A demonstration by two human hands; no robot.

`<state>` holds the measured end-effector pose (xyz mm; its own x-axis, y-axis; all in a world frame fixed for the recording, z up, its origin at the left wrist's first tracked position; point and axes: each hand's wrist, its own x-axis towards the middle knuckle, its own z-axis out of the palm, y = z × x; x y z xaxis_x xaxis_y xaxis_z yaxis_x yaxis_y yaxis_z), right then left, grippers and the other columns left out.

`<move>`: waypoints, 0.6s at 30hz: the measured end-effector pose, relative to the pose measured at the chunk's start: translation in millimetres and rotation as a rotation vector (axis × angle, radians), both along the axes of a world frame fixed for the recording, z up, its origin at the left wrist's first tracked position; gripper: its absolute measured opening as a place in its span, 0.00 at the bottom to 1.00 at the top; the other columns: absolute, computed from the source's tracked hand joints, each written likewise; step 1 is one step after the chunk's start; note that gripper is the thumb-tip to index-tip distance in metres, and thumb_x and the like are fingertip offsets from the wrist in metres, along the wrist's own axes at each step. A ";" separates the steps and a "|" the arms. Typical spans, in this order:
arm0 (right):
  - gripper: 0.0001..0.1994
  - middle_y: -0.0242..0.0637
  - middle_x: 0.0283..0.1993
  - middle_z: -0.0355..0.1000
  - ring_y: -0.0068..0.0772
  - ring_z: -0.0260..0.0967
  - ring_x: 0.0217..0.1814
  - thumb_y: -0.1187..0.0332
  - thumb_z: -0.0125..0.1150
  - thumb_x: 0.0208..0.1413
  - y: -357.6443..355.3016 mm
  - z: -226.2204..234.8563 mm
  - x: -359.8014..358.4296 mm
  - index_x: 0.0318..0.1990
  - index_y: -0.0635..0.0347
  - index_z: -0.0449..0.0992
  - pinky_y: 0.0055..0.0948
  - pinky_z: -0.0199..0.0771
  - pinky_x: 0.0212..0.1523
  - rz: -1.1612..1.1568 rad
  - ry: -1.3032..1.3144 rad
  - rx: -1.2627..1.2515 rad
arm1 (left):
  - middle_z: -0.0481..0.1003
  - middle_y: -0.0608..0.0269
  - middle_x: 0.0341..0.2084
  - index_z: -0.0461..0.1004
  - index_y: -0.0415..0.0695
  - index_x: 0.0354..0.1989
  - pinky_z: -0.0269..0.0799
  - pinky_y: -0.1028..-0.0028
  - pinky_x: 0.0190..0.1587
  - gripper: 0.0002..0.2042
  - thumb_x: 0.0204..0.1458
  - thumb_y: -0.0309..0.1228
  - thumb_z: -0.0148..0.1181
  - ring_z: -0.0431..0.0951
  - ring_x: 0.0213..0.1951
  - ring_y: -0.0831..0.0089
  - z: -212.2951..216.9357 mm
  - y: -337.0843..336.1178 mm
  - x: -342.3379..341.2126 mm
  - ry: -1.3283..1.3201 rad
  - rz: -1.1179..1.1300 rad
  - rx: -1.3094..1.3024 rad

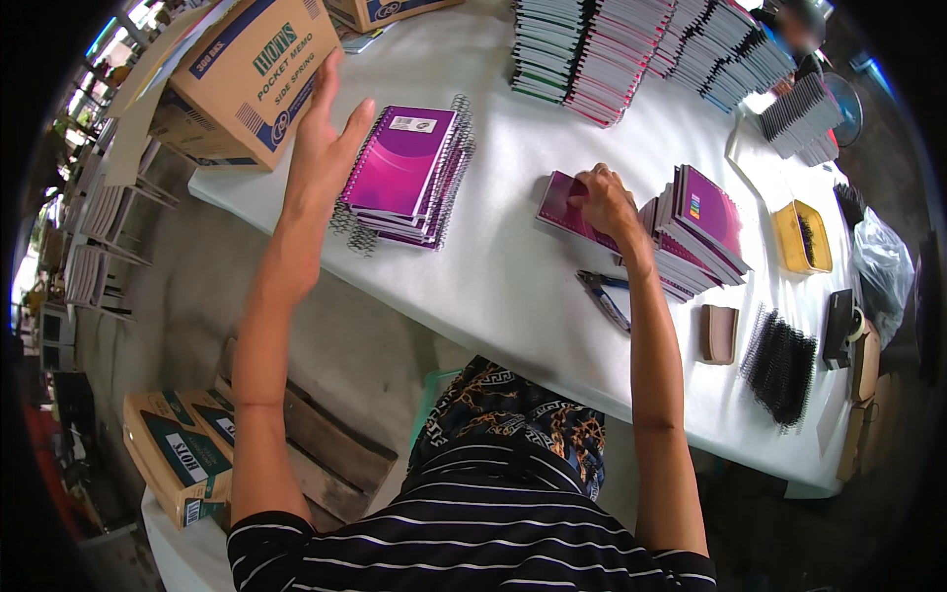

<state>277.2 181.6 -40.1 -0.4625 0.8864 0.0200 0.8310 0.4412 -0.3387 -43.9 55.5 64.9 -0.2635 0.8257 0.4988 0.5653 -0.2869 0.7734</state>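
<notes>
My left hand (324,138) is raised with its fingers stretched out and holds nothing. It is between a large cardboard box (247,84) and a stack of purple spiral notebooks (404,168), its thumb near the stack's left edge. Wire coils stick out on both sides of that stack. Further right, my right hand (610,205) has its fingers curled over a purple notebook (564,202) low on the white table (473,286). Just right of this hand lies a leaning pile of purple notebooks (708,217). Blue-handled pliers (604,298) rest below my right wrist.
Tall stacks of notebooks (582,59) stand at the far side, with a person (797,30) behind. To the right are a yellow container (803,237), a small brown box (720,333), a bundle of black wire coils (779,365) and a plastic bag (881,266). Cartons (182,449) sit lower left.
</notes>
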 end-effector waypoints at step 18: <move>0.14 0.34 0.45 0.75 0.25 0.73 0.48 0.75 0.66 0.56 -156.1 23.1 0.7 0.46 0.58 0.67 0.28 0.72 0.54 0.051 1.942 -0.522 | 0.59 0.40 0.67 0.52 0.40 0.71 0.55 0.61 0.68 0.36 0.59 0.44 0.59 0.56 0.69 0.44 -19.6 -48.3 157.8 -0.052 -0.496 -0.212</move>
<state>277.8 25.5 -17.0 -0.1671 0.9605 0.2227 -0.7353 0.0291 -0.6772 113.9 7.2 45.4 0.1637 0.9382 0.3049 0.3610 -0.3446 0.8665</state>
